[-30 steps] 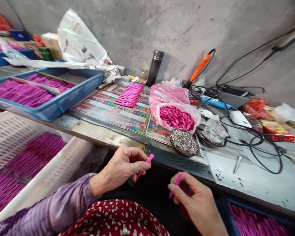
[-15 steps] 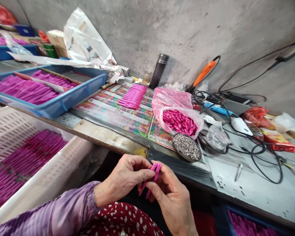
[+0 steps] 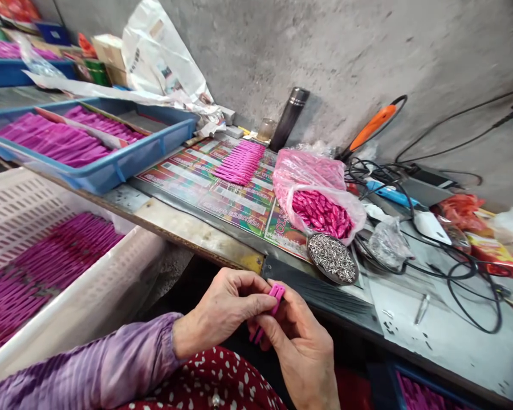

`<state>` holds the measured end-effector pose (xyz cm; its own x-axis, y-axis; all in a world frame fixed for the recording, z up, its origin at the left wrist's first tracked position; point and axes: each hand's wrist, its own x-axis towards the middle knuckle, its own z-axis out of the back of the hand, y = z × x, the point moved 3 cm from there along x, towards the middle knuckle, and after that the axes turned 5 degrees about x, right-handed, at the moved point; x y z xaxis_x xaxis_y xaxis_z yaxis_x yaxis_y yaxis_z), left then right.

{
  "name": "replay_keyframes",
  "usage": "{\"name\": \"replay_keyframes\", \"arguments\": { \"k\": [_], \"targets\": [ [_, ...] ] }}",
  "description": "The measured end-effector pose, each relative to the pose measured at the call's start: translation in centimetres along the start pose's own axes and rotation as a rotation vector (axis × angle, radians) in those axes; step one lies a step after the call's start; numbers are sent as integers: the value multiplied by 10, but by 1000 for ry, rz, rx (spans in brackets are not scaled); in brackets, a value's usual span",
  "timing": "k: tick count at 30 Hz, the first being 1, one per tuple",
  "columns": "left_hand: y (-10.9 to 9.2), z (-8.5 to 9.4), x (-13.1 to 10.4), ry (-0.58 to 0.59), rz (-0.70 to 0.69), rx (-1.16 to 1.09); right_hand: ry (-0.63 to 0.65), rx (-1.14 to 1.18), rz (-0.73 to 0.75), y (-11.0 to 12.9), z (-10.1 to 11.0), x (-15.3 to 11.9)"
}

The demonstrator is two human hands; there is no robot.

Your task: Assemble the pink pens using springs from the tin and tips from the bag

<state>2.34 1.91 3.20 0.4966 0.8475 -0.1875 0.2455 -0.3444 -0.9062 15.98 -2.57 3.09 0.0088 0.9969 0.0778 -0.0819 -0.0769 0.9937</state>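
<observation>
Low in the middle of the head view, my left hand [image 3: 228, 310] and my right hand [image 3: 303, 341] meet around slim magenta plastic pieces [image 3: 277, 291], pinched between thumbs and fingers. The pieces lie close together, with their lower ends partly hidden by my fingers. Beyond my hands, near the table edge, stands a round dish of small metal pins [image 3: 332, 258]. Behind it an open pink bag [image 3: 310, 171] shows many glossy magenta parts [image 3: 320, 213]. A row of magenta pieces [image 3: 241, 162] lies on the printed mat [image 3: 222, 208].
At the left are a blue divided tray [image 3: 149, 156] of magenta pieces and, lower, a white basket [image 3: 85, 285] with more. A black flask [image 3: 289, 118] leans by the wall. Black cables [image 3: 457, 276], an orange-handled tool [image 3: 373, 127] and wrappers lie at the right.
The two magenta pieces, spread apart before, are now close together between my fingers. The surroundings have shifted slightly right in the view.
</observation>
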Motion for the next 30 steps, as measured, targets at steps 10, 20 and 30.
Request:
{"name": "replay_keyframes", "arguments": {
  "k": [10, 20, 30],
  "targets": [
    [0, -1, -1, 12, 0, -39, -27, 21, -16, -1, -1, 1],
    [-1, -1, -1, -8, 26, -45, -53, 0, -24, 2, -3, 3],
    [-2, 1, 3, -11, 23, -45, -65, -22, -54, -1, -2, 6]
  ]
}}
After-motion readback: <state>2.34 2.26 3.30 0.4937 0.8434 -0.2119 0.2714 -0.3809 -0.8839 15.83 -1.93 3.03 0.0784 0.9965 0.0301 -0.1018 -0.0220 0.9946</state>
